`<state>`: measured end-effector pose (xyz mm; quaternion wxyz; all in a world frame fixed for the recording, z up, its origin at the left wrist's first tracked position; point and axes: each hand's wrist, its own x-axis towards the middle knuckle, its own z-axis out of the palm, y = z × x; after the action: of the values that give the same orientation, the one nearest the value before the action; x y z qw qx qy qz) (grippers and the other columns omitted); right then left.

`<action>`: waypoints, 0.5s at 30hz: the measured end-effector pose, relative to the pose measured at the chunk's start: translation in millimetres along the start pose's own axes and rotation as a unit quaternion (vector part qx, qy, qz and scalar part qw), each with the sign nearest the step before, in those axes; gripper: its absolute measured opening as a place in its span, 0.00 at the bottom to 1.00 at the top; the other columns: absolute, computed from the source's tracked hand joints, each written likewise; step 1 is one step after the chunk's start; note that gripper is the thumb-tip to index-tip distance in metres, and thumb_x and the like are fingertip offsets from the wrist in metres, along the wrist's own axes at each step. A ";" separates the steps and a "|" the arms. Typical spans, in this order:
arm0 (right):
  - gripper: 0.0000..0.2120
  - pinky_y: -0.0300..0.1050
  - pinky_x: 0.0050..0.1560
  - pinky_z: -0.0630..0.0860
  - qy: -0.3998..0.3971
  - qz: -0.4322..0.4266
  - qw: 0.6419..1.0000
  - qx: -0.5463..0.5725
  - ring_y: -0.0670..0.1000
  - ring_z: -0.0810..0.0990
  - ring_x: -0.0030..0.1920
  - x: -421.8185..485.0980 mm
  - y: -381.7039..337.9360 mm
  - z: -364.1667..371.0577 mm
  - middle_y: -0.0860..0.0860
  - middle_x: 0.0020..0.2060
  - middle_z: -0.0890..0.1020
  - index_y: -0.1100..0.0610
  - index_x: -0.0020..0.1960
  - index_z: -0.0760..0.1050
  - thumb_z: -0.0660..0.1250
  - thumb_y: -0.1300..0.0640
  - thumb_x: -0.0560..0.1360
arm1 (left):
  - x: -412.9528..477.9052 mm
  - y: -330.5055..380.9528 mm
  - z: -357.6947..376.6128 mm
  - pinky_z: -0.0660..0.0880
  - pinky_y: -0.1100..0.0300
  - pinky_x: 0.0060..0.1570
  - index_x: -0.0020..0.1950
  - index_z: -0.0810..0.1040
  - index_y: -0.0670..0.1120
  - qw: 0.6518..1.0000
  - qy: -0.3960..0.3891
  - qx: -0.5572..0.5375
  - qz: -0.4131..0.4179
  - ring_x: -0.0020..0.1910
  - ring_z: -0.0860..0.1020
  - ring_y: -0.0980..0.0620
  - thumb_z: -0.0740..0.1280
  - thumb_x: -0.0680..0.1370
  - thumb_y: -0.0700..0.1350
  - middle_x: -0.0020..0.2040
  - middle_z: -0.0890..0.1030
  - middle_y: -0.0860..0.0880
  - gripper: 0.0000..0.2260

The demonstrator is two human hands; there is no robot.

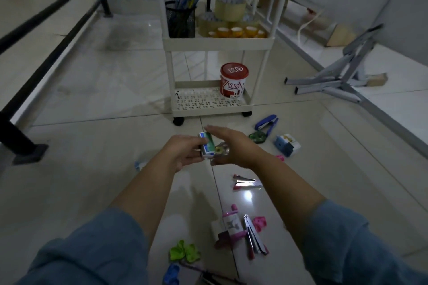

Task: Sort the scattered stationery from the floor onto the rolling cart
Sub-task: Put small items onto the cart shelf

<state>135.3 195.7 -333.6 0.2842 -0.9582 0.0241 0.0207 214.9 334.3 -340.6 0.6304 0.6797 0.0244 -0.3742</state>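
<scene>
My left hand point(183, 151) grips a small white, green and blue box point(206, 145) in front of the white rolling cart point(217, 41). My right hand point(228, 146) is beside it, fingers stretched flat over the box, with a clear tape dispenser point(221, 151) under its palm; whether it grips the dispenser is not visible. Scattered on the floor are a blue stapler point(266, 122), a green tape dispenser point(257, 136), a blue-white box point(287, 144), a silver stapler point(246, 184), a pink correction roller point(230, 227), a staple remover point(254, 236) and green clips point(184, 253).
The cart's middle shelf carries a black mesh pen cup point(180, 21) and tape rolls point(230, 8); its bottom shelf carries a red-lidded tub point(232, 82). A folded grey metal frame point(340, 76) lies to the right. A black railing point(41, 60) runs along the left.
</scene>
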 end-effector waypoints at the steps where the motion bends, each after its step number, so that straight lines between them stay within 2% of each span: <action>1: 0.38 0.41 0.67 0.62 0.011 0.004 1.000 0.002 0.49 0.65 0.70 0.4 1.2 -0.5 0.50 0.72 0.66 0.51 0.73 0.61 0.75 0.57 0.68 | -0.7 1.2 1.3 0.81 0.61 0.34 0.48 0.76 0.39 1.000 -0.010 -0.005 0.001 0.30 0.82 0.51 0.70 0.74 0.39 0.39 0.81 0.42 0.05; 4: 0.32 0.36 0.63 0.63 0.061 0.028 0.998 0.012 0.50 0.69 0.67 0.5 0.7 -1.4 0.52 0.67 0.72 0.54 0.70 0.67 0.74 0.56 0.69 | -4.0 2.5 8.3 0.80 0.63 0.31 0.47 0.76 0.38 0.999 -0.027 -0.025 0.018 0.34 0.82 0.48 0.70 0.74 0.37 0.40 0.82 0.41 0.05; 6: 0.30 0.37 0.62 0.64 0.075 0.028 0.997 -0.008 0.50 0.71 0.65 0.8 0.1 -1.2 0.53 0.66 0.73 0.56 0.69 0.68 0.74 0.55 0.69 | -4.4 2.4 11.6 0.80 0.63 0.31 0.47 0.76 0.37 0.999 -0.028 -0.033 0.023 0.36 0.81 0.47 0.69 0.74 0.37 0.40 0.81 0.40 0.05; 12: 0.32 0.33 0.58 0.62 0.064 0.006 0.998 -0.006 0.50 0.71 0.65 -1.2 -1.6 -6.0 0.52 0.66 0.74 0.56 0.69 0.67 0.75 0.55 0.68 | 0.0 8.6 9.6 0.80 0.63 0.31 0.53 0.76 0.38 0.999 -0.038 0.027 0.014 0.35 0.82 0.49 0.69 0.74 0.38 0.41 0.82 0.40 0.09; 15: 0.31 0.32 0.54 0.64 0.081 0.015 0.997 0.007 0.49 0.73 0.61 2.1 0.0 -6.1 0.52 0.63 0.75 0.57 0.68 0.69 0.75 0.56 0.67 | 5.7 11.0 10.9 0.80 0.63 0.36 0.53 0.77 0.38 0.999 -0.036 0.039 0.011 0.38 0.82 0.50 0.70 0.74 0.38 0.43 0.82 0.41 0.09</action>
<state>137.5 192.3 -328.6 0.2876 -0.9543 0.0617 -0.0529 219.3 320.0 -333.7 0.6076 0.6905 -0.0203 -0.3918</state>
